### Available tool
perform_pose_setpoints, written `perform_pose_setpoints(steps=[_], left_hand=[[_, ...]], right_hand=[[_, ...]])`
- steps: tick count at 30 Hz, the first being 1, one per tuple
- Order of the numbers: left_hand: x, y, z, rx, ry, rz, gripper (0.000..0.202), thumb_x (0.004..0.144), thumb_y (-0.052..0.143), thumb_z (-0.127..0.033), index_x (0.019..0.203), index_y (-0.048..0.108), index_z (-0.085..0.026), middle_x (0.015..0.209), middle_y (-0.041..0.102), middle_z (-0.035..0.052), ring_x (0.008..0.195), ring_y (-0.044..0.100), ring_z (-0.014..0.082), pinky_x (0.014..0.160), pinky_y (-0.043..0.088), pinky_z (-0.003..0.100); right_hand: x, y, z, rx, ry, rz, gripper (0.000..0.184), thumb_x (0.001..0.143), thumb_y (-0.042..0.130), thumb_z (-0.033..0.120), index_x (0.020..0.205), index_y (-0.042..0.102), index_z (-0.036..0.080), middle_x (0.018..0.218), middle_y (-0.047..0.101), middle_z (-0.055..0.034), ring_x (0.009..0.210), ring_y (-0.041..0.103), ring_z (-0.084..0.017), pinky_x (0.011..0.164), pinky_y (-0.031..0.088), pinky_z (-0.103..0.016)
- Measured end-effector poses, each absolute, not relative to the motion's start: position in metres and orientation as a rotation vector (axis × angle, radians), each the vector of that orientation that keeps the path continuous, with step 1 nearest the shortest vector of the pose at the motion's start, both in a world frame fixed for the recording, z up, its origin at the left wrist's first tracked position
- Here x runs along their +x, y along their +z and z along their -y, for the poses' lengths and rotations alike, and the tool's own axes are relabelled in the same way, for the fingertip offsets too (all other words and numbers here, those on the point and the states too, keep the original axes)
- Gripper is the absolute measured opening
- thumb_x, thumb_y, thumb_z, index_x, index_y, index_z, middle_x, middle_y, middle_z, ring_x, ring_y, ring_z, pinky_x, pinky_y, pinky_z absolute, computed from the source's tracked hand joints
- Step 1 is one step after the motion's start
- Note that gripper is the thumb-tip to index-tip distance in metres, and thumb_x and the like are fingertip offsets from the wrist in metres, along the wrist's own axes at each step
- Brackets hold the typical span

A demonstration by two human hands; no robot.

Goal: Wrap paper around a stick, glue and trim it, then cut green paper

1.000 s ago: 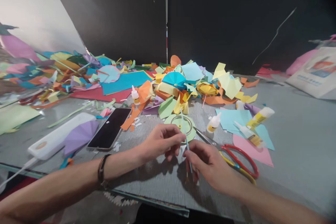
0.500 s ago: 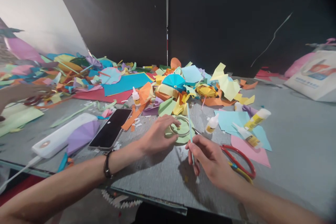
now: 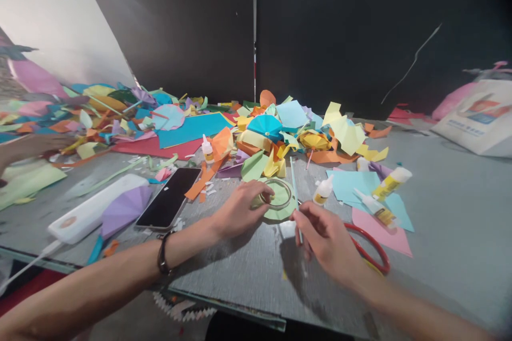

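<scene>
My left hand (image 3: 242, 205) is curled at the left edge of a clear ring (image 3: 288, 197), thumb and fingers closing on its rim. The ring looks like a thin tape roll. Under it a round piece of light green paper (image 3: 280, 214) lies on the table. Just right of the paper, my right hand (image 3: 322, 232) pinches a thin pale blue paper stick (image 3: 294, 178), held nearly upright with its top pointing away from me. Red-handled scissors (image 3: 374, 242) lie partly hidden behind my right hand and wrist. A small white glue bottle (image 3: 323, 189) stands beyond that hand.
A phone (image 3: 170, 197), a white power bank (image 3: 96, 205) and a purple folded paper (image 3: 126, 208) lie at left. Coloured paper scraps (image 3: 264, 128) pile up at the back. Glue bottles (image 3: 392, 184) rest on blue and pink sheets at right. Another person's hand (image 3: 36, 146) reaches in at far left.
My right hand and the paper stick have shifted slightly right, away from the ring. My left fingers have drawn in from over the ring to its left rim.
</scene>
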State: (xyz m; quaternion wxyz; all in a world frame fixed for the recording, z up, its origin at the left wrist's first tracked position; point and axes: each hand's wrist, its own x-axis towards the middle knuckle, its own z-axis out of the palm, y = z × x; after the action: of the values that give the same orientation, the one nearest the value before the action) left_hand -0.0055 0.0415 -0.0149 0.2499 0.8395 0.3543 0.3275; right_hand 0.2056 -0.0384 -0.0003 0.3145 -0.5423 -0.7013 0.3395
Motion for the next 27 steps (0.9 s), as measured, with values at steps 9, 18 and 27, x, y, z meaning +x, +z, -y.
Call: perform_pose_setpoints(steps=[9,18,27], left_hand=[[-0.005,-0.017,-0.042,2.250,0.924,-0.967,0.011,0.089,0.062,-0.015,0.098,0.067,-0.019,0.099,0.074,0.0082,0.093,0.067,0.0225,0.088,0.051,0.039],[-0.004,-0.015,-0.036,2.226,0.991,-0.946,0.011,0.092,0.060,-0.020,0.098,0.069,-0.020,0.100,0.074,0.0091,0.094,0.067,0.0229,0.088,0.051,0.038],[-0.002,-0.014,-0.032,2.236,1.016,-0.927,0.009,0.094,0.060,-0.020,0.097,0.068,-0.019,0.097,0.074,0.0084,0.094,0.068,0.0226,0.088,0.052,0.038]], right_hand=[[0.229,-0.005,0.011,-1.928,-0.026,2.191,0.031,0.093,0.052,0.025,0.063,0.059,0.021,0.055,0.057,-0.0071,0.046,0.049,-0.020,0.053,0.019,-0.033],[0.228,-0.001,0.010,-1.999,-0.152,2.312,0.043,0.100,0.050,0.029,0.062,0.067,0.018,0.059,0.066,-0.0107,0.046,0.052,-0.019,0.052,0.013,-0.034],[0.227,-0.003,0.011,-1.948,-0.209,2.289,0.036,0.103,0.050,0.032,0.072,0.066,0.019,0.061,0.068,-0.0086,0.050,0.057,-0.021,0.053,0.012,-0.034]])
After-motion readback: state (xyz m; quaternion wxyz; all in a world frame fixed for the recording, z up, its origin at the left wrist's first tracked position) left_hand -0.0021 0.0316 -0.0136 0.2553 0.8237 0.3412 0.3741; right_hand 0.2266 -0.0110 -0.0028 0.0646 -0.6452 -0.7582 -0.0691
